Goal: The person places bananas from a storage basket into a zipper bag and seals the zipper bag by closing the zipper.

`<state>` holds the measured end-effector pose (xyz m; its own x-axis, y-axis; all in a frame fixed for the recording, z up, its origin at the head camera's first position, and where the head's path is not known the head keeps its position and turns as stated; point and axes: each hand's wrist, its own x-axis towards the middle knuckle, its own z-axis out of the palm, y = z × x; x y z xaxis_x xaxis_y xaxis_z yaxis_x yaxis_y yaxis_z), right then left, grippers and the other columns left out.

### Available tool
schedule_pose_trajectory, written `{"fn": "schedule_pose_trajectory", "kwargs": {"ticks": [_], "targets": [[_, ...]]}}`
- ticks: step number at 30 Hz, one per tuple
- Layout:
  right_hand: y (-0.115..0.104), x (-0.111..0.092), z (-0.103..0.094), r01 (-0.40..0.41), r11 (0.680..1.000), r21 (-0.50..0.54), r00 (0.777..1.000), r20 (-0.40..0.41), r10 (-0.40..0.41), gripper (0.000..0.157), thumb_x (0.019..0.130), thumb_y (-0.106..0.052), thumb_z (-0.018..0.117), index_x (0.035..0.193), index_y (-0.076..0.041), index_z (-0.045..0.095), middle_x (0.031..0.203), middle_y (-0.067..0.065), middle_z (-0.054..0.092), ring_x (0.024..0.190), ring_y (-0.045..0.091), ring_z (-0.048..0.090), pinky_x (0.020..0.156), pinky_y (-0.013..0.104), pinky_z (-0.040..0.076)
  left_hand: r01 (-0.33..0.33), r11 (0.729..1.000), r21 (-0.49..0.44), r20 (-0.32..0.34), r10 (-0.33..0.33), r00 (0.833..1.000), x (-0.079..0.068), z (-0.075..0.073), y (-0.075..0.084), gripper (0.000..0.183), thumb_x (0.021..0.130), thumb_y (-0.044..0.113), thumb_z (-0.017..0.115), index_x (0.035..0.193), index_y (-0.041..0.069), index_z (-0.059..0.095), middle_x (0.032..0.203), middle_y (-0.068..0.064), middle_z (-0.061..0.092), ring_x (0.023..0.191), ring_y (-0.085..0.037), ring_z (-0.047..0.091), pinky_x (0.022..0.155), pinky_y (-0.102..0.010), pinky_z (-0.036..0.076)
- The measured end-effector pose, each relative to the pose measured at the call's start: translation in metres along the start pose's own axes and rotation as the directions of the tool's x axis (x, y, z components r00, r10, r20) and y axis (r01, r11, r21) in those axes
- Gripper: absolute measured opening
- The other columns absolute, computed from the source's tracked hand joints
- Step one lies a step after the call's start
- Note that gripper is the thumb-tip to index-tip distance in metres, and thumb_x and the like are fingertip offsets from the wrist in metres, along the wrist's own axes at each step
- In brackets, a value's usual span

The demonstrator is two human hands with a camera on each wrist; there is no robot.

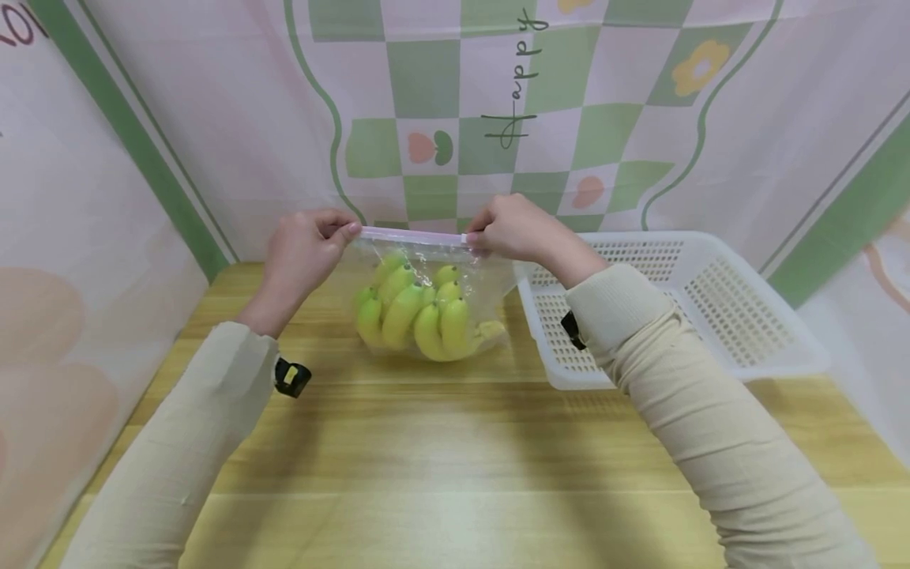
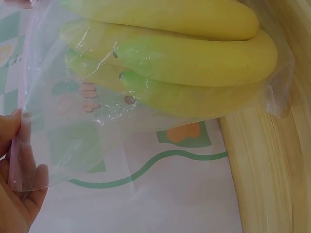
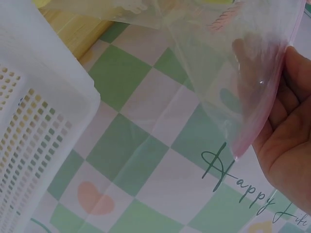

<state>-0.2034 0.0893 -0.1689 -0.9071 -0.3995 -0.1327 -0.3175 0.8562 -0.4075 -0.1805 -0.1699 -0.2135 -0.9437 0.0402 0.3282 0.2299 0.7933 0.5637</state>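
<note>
A clear zip bag [image 1: 490, 280] with a pink strip [image 1: 412, 235] along its top edge hangs upright at the back of the table. Inside it is a bunch of bananas [image 1: 401, 312], yellow with green tips. The left hand [image 1: 306, 249] pinches the left end of the strip between thumb and fingers, its fingers showing through the plastic in the left wrist view. Near the right part of the strip, beside a small white piece [image 1: 465, 238], the right hand [image 1: 515, 229] grips the bag. The bag's free corner [image 3: 235, 145] hangs below that hand's fingers in the right wrist view.
A white perforated plastic basket [image 1: 746, 367] stands right of the bag, partly behind the right forearm. The wooden table [image 1: 426, 458] reaches back to a patterned green and pink cloth [image 1: 426, 79]. Black bands [image 1: 291, 378] sit at both wrists.
</note>
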Motion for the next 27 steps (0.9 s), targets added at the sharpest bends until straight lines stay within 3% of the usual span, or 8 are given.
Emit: {"fn": "schedule_pose_trajectory", "kwargs": {"ticks": [10, 18, 27], "targets": [[0.007, 0.0, -0.003, -0.011, 1.0, -0.022, 1.0, -0.019, 0.011, 0.033, 0.096, -0.021, 0.052, 0.121, -0.005, 0.066, 0.118, 0.015, 0.068, 0.119, 0.03, 0.058, 0.107, 0.046, 0.041, -0.001, 1.0, 0.019, -0.03, 0.001, 1.0, 0.0, -0.002, -0.003, 0.025, 0.095, 0.028, 0.058, 0.104, 0.01, 0.073, 0.103, -0.012, 0.074, 0.066, -0.02, 0.053, 0.058, -0.027, 0.038], [0.013, -0.001, -0.003, -0.007, 1.0, -0.022, 1.0, -0.029, 0.006, 0.032, 0.096, -0.02, 0.05, 0.118, -0.004, 0.068, 0.116, 0.016, 0.069, 0.119, 0.03, 0.057, 0.104, 0.046, 0.043, 0.013, 1.0, 0.027, -0.05, -0.012, 0.999, 0.0, -0.004, -0.004, 0.025, 0.095, 0.028, 0.058, 0.105, 0.01, 0.074, 0.099, -0.013, 0.074, 0.051, -0.014, 0.039, 0.047, -0.025, 0.03], [0.018, -0.003, -0.006, -0.054, 0.999, 0.004, 0.999, -0.007, 0.054, 0.035, 0.097, -0.021, 0.05, 0.124, -0.003, 0.063, 0.124, 0.017, 0.065, 0.126, 0.035, 0.052, 0.11, 0.05, 0.038, 0.027, 0.999, 0.029, -0.054, -0.025, 0.998, 0.0, -0.005, -0.006, 0.027, 0.095, 0.029, 0.057, 0.106, 0.01, 0.073, 0.1, -0.013, 0.074, 0.053, -0.014, 0.041, 0.048, -0.025, 0.032]]}}
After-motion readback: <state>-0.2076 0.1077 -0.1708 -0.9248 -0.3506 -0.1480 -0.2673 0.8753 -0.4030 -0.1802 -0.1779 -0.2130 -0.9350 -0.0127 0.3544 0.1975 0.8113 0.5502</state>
